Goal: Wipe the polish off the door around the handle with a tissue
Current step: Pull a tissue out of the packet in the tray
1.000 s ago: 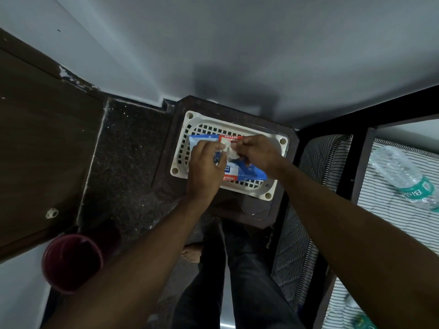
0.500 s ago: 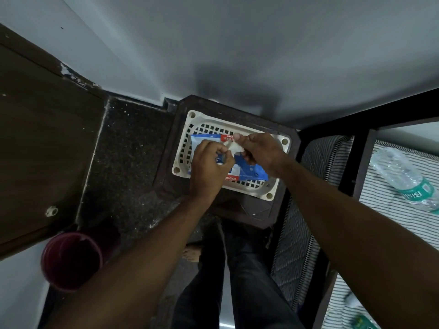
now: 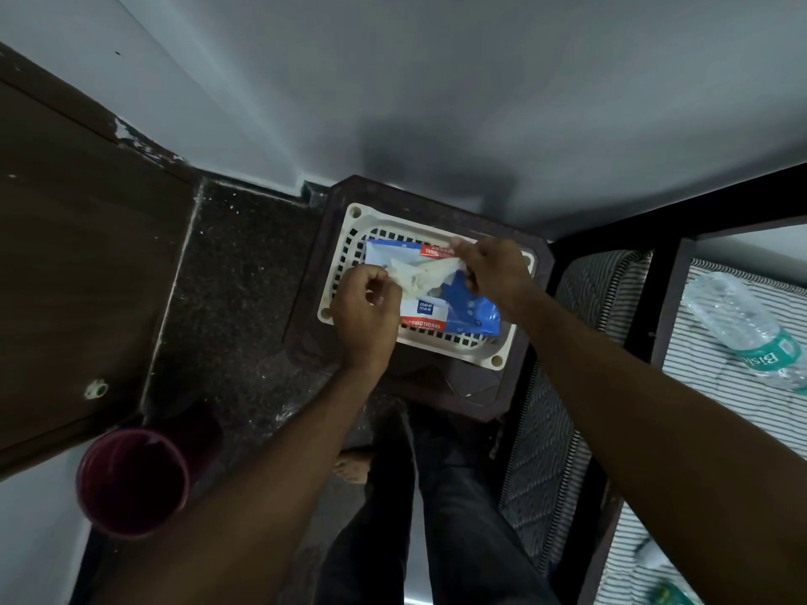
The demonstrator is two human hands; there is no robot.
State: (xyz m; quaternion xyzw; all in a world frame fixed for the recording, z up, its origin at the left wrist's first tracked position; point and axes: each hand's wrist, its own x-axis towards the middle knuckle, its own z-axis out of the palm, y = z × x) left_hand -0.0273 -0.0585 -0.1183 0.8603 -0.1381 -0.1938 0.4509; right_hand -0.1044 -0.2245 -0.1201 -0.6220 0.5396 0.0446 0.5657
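Note:
A blue and white pack of tissues (image 3: 458,314) lies in a white slotted plastic tray (image 3: 493,358) on a dark brown stool (image 3: 476,393). A crumpled white tissue (image 3: 419,272) stretches out of the pack between my two hands. My left hand (image 3: 364,316) pinches its left end, over the tray's left side. My right hand (image 3: 493,270) pinches its right end, above the pack's upper part. The brown wooden door (image 3: 78,264) stands at the left; no handle shows in view.
A maroon cup (image 3: 131,480) stands on the floor at the lower left, beside the door. A dark speckled floor (image 3: 236,307) lies between door and stool. A black bed frame (image 3: 655,307) with a striped mattress and a plastic water bottle (image 3: 746,329) is at the right.
The tissue has been drawn out of the pack and now spreads wide between my hands. My left hand shifted left and down; my right hand moved slightly right.

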